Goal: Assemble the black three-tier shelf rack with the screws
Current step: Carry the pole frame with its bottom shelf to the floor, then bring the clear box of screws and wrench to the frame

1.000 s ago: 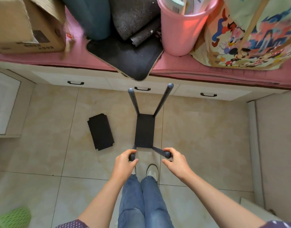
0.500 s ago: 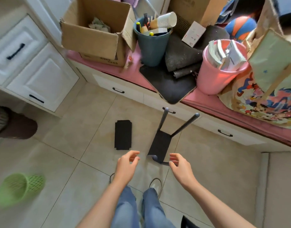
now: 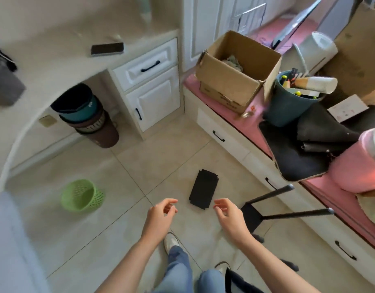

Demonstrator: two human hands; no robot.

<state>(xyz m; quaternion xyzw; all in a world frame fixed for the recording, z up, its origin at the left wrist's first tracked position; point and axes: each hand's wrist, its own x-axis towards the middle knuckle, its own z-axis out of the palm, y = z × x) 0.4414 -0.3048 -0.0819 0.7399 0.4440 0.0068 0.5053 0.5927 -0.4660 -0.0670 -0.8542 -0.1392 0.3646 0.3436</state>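
Note:
The partly built rack, a black shelf panel (image 3: 251, 216) with dark poles (image 3: 296, 214) sticking up, stands on the tiled floor just right of my right hand. A loose black shelf panel (image 3: 204, 188) lies flat on the floor ahead, between my two hands. My left hand (image 3: 160, 218) hovers over the floor with loosely curled fingers and holds nothing. My right hand (image 3: 230, 218) hangs the same way, empty, its wrist covering part of the rack's near poles. No screws are visible.
A green basket (image 3: 81, 195) lies on the floor at left. Stacked bins (image 3: 89, 117) stand by white cabinets (image 3: 148, 85). A pink-topped bench (image 3: 235, 115) on the right carries a cardboard box (image 3: 235, 75), a teal bucket (image 3: 288, 102) and a pink bucket (image 3: 360, 163).
Both hands let go of the rack's near poles and now hang empty. The view swung left, so the rack sits to the right and the loose panel lies ahead.

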